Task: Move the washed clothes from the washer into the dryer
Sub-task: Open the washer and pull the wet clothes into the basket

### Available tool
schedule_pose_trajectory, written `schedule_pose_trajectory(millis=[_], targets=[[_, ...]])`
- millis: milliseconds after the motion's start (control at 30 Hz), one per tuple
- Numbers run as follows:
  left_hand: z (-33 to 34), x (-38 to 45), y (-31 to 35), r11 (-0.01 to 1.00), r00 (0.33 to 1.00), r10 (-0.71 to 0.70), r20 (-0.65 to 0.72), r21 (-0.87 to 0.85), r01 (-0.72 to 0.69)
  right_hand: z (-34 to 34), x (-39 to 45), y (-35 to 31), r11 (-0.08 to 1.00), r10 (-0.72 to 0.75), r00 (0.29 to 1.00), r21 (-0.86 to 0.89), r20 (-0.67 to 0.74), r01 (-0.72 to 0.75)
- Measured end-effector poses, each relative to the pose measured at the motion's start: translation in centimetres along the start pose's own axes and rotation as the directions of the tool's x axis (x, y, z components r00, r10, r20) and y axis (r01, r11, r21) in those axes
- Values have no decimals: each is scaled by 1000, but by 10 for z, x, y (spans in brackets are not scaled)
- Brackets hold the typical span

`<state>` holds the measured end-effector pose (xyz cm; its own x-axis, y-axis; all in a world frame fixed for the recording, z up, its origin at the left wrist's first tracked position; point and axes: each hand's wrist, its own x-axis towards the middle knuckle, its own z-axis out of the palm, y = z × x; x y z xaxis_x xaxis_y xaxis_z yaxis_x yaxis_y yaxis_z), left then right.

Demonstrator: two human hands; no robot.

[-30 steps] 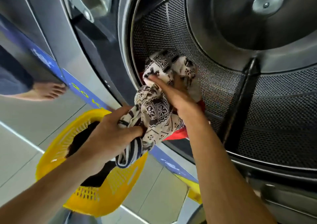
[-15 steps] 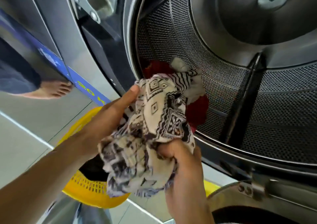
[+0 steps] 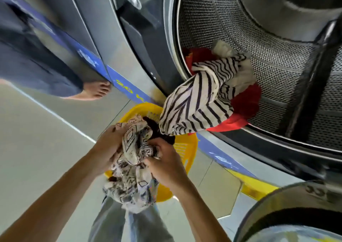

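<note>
Holding a bundled patterned cloth (image 3: 136,149) over a yellow basket (image 3: 187,149), the person has both hands on the same garment. The left hand (image 3: 109,145) wraps the cloth's left side with curled fingers, and the right hand (image 3: 164,160) clenches its right side, so each grip is grasping the patterned cloth, whose loose end hangs below the hands. The basket stands on the floor just in front of the machine and already holds something dark.

A striped garment (image 3: 196,104) spills over the lip of the open drum (image 3: 277,56), its lower edge hanging above the basket, and a red garment (image 3: 246,101) lies beneath it inside the drum beside a pale piece of cloth. By this layout, the step in hand looks like unloading: the patterned cloth is being carried from the drum down to the basket. The next move probably calls for lowering the bundle into the basket, letting go, then reaching back for the striped garment, which is likely to slip out unaided if left draped. Whether this drum is the washer cannot be told for certain.
</note>
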<state>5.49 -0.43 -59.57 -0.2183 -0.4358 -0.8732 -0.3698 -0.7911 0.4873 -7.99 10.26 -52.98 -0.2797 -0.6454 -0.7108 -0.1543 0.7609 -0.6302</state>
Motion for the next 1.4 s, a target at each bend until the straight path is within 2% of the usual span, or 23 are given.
schedule_pose_trajectory(millis=[33, 67, 167, 267, 367, 400, 433, 500, 600, 667, 700, 833, 967, 1033, 1100, 1200, 1300, 1400], targets=[[1, -3, -2, 998, 999, -46, -24, -33, 45, 3, 4, 11, 998, -15, 998, -67, -64, 10], [3, -1, -4, 997, 997, -66, -41, 32, 67, 5, 7, 23, 991, -36, 993, -132, -112, 21], [15, -8, -5, 933, 997, 4, -81, 360, 26, 6, 17, 53, 954, -24, 985, -297, -170, -28], [18, -7, -3, 779, 970, 220, -108, 618, -108, -3, 17, 77, 899, 29, 974, -420, -225, -124], [8, -4, -3, 598, 872, 462, -162, 783, -171, -12, 12, 93, 837, 92, 928, -477, -361, -268], [2, -1, -5, 546, 866, 467, -177, 828, -126, -15, 10, 96, 822, 127, 909, -471, -398, -321], [-5, 4, -6, 497, 889, 421, -179, 866, -61, -16, 9, 99, 811, 160, 896, -462, -414, -358], [-15, 15, -14, 448, 956, 253, -146, 894, 18, -16, 9, 106, 820, 223, 897, -425, -381, -384], [-22, 24, -32, 435, 997, 59, -45, 900, 15, -8, 14, 121, 858, 368, 913, -313, -179, -407], [-25, 23, -40, 466, 997, 57, -43, 885, 12, 1, 12, 130, 866, 419, 906, -274, -57, -418], [-26, 22, -43, 485, 995, 75, -61, 874, 17, 5, 10, 135, 864, 430, 902, -272, -39, -424], [-28, 22, -55, 510, 979, 194, -65, 859, -44, 24, 7, 153, 872, 413, 891, -200, -187, -446], [-34, 21, -63, 567, 966, 246, -75, 820, -81, 39, 9, 160, 925, 298, 891, -127, -342, -358], [-38, 15, -71, 528, 971, 233, -61, 846, -73, 40, 8, 163, 934, 262, 886, -129, -382, -332], [-44, 7, -83, 510, 976, 213, -56, 858, -62, 42, 3, 163, 941, 245, 890, -128, -385, -315], [-64, -10, -100, 544, 980, 188, -66, 838, -48, 50, -14, 160, 944, 231, 910, -146, -345, -295], [-91, -36, -112, 641, 992, 108, -62, 767, -21, 66, -42, 151, 938, 244, 926, -172, -289, -301], [-125, -69, -113, 706, 999, 51, 9, 707, -43, 84, -86, 134, 942, 263, 927, -138, -268, -307]])
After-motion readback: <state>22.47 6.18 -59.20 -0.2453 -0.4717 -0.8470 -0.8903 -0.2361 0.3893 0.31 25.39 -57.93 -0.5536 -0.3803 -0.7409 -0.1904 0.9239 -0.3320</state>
